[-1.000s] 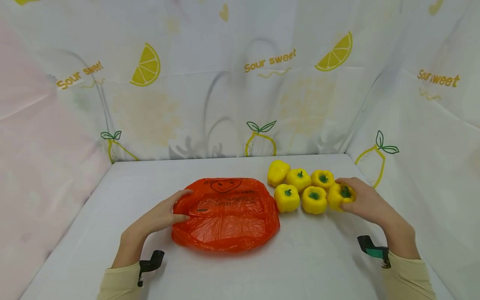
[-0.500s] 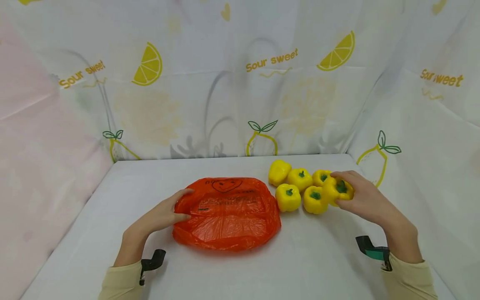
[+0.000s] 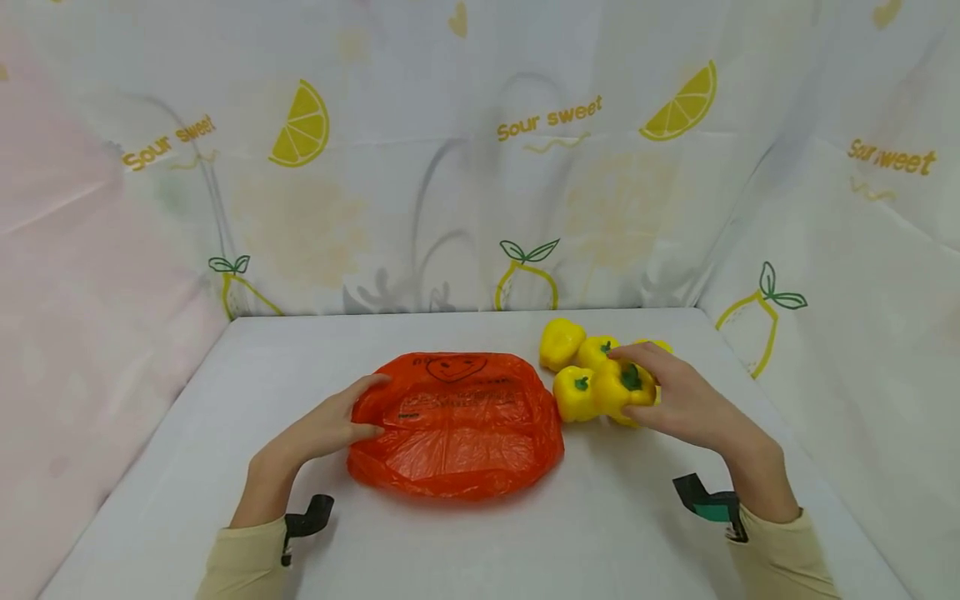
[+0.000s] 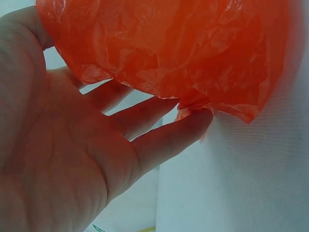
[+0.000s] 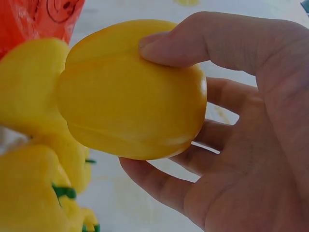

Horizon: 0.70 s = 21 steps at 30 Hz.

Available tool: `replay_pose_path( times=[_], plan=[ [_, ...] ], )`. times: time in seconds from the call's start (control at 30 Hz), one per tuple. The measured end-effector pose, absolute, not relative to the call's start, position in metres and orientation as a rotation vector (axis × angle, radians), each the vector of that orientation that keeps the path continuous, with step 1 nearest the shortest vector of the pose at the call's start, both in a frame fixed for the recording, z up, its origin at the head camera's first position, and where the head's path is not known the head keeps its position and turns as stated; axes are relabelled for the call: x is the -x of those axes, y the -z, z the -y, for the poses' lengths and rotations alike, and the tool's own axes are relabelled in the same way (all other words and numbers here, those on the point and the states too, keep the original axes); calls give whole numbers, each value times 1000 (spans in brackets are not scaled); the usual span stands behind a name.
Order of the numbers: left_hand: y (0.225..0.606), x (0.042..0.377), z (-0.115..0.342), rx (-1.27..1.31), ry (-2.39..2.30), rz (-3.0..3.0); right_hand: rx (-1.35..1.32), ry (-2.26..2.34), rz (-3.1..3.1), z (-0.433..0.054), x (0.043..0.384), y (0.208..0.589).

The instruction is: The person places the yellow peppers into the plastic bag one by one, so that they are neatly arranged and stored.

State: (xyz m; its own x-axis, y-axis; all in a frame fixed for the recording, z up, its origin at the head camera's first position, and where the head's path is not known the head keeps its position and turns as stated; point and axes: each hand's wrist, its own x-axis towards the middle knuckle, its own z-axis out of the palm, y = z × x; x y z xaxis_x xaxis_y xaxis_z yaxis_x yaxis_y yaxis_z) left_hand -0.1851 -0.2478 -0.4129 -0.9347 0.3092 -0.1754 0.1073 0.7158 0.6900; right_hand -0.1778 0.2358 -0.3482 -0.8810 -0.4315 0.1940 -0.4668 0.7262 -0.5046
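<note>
My right hand grips a yellow bell pepper with a green stem, thumb on one side and fingers on the other. The right wrist view shows the pepper's smooth side close up. Other yellow bell peppers lie around and behind it, some partly covered by the held one. An orange-red plastic bag with a printed smiling face lies puffed up in the middle. At its left edge, my left hand touches it with spread, fairly straight fingers; in the left wrist view the bag hides some fingertips.
The white table runs back to a hanging cloth printed with lemons and words. Cloth also hangs along the left and right sides. A black wrist camera mount sits on the left wrist, another on the right.
My right hand has lifted the rightmost bell pepper and carried it left, over the other peppers toward the bag. My left hand stays at the bag's left edge.
</note>
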Motion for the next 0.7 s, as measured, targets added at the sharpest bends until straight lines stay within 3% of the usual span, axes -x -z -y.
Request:
replay_pose_path(
  times=[0.7],
  plan=[
    [412,184,246,-347,-1018,-2678,-981,-1014,2853,-145,194,362]
  ],
)
